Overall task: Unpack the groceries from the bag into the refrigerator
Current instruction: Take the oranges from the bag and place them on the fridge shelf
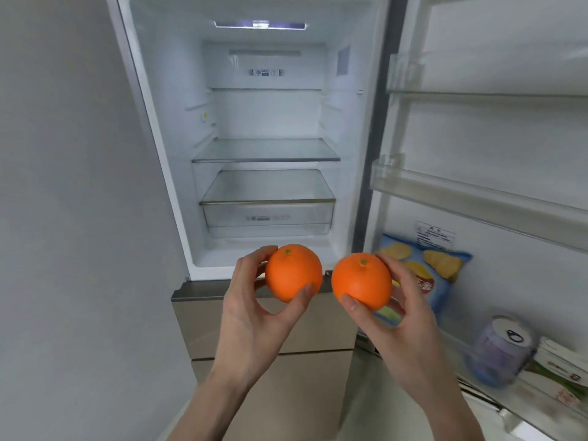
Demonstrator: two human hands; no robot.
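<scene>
My left hand (251, 313) grips an orange (291, 272) between thumb and fingers, stem end up. My right hand (401, 316) holds a second orange (361, 281) the same way, just to the right of the first. Both oranges hover in front of the open refrigerator (178, 186), below its clear drawer (267, 214). The glass shelf (265, 151) above the drawer carries nothing. No grocery bag is in view.
The open door (477, 138) stands at right. Its lowest bin (521, 409) holds a blue chip bag (429, 275), a purple can (502, 351) and a white-green carton (563, 361). The upper door bins (461, 192) hold nothing. A grey wall (63, 218) is at left, closed lower drawers (311, 338) below.
</scene>
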